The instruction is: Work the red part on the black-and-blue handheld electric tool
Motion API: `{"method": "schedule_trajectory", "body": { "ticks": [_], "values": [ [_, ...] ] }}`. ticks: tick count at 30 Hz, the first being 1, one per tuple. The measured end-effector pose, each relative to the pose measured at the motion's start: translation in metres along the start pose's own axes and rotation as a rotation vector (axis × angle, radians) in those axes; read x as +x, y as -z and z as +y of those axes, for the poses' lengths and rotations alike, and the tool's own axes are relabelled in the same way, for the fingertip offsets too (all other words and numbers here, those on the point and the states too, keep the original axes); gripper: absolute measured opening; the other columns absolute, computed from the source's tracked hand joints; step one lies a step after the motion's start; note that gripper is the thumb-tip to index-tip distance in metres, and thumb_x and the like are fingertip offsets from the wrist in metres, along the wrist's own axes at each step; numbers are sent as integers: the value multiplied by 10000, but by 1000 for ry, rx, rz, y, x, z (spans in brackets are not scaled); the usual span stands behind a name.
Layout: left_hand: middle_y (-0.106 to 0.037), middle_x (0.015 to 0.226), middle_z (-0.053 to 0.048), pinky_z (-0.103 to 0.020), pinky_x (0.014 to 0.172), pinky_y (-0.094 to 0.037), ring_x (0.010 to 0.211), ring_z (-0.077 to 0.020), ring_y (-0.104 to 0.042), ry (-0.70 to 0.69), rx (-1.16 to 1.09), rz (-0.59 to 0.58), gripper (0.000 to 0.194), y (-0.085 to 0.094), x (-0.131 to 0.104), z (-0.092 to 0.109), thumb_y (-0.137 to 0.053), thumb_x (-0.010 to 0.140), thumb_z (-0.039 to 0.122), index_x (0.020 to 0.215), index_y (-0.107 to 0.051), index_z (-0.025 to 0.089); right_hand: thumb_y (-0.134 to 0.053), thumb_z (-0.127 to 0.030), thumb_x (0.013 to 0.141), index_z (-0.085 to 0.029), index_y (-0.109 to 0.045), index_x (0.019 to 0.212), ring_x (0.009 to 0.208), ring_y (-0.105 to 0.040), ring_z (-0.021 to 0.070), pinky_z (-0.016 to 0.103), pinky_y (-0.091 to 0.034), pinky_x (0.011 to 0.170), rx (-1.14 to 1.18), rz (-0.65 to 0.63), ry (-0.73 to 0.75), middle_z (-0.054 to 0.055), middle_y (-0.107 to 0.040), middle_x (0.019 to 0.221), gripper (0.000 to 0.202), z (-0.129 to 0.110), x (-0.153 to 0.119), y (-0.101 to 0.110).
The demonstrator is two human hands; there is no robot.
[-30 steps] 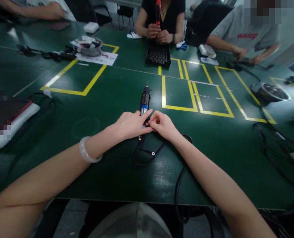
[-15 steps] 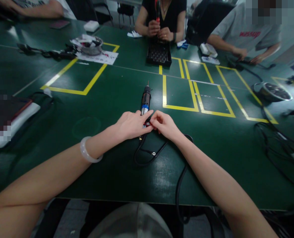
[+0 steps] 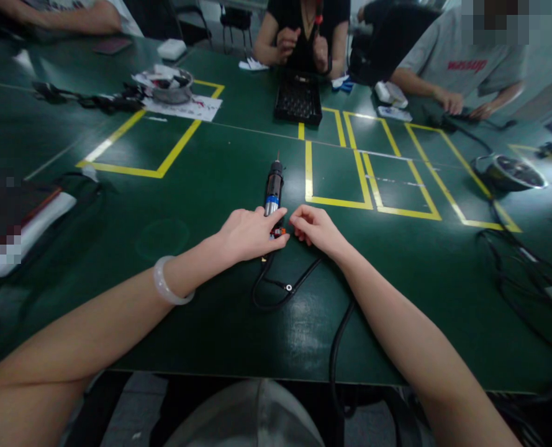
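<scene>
Green table [image 3: 210, 323] bears the electric screwdriver [image 3: 274, 183] at centre, beneath the left hand [image 3: 245, 236], finger and thumb parted, grip unclear; the right hand [image 3: 321, 231], curled, contents hidden, has drawn rightward, exposing an orange piece [image 3: 282, 231].

1 head-worn camera looks forward and down

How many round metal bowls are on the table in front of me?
2: the left bowl, at upper left, and the right bowl, near the right edge. Others could be hidden.
</scene>
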State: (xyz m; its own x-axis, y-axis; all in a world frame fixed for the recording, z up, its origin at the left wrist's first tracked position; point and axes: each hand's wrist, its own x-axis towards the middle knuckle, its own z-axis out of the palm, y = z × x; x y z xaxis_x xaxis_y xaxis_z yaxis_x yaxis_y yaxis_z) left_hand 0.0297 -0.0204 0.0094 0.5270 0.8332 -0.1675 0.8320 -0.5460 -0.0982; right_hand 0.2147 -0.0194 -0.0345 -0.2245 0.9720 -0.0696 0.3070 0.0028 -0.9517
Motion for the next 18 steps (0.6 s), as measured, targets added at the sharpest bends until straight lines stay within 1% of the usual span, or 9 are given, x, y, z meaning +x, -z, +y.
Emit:
{"method": "schedule_trajectory", "body": {
  "ticks": [4,10,13,18],
  "values": [
    [-638,1172,-174,-396,765,-481,957,-363,-678,3,-6,-3,715,0,1,-2,-285,961,660,1565,-334,281,-543,-234,869,-170,-551,790,429,-486,71,151,-349,342,32,-25,-17,-45,-539,558,102,-1,0,3],
    [-631,1196,-162,-427,820,-467,993,-371,-664,6,-35,-33,708,1,0,-9,-298,948,666,1558,-338,308,-542,-225,883,-165,-564,796,417,-469,58,139,-337,340,59,-53,-14,-57,-531,546,108,-1,1,5],
    [-627,1211,-161,-432,808,-470,986,-373,-663,3,-33,-47,712,1,-2,-15,-292,942,665,1560,-335,315,-541,-222,888,-164,-565,791,410,-461,57,140,-328,337,58,-51,-29,-57,-528,541,115,-3,0,6],
    [-628,1212,-130,-410,813,-471,981,-339,-662,28,-36,-72,699,-1,-6,-28,-308,933,678,1558,-320,367,-559,-264,898,-165,-570,803,414,-450,53,142,-321,346,109,-62,-35,-61,-521,540,138,-1,1,8]
  ]
}}
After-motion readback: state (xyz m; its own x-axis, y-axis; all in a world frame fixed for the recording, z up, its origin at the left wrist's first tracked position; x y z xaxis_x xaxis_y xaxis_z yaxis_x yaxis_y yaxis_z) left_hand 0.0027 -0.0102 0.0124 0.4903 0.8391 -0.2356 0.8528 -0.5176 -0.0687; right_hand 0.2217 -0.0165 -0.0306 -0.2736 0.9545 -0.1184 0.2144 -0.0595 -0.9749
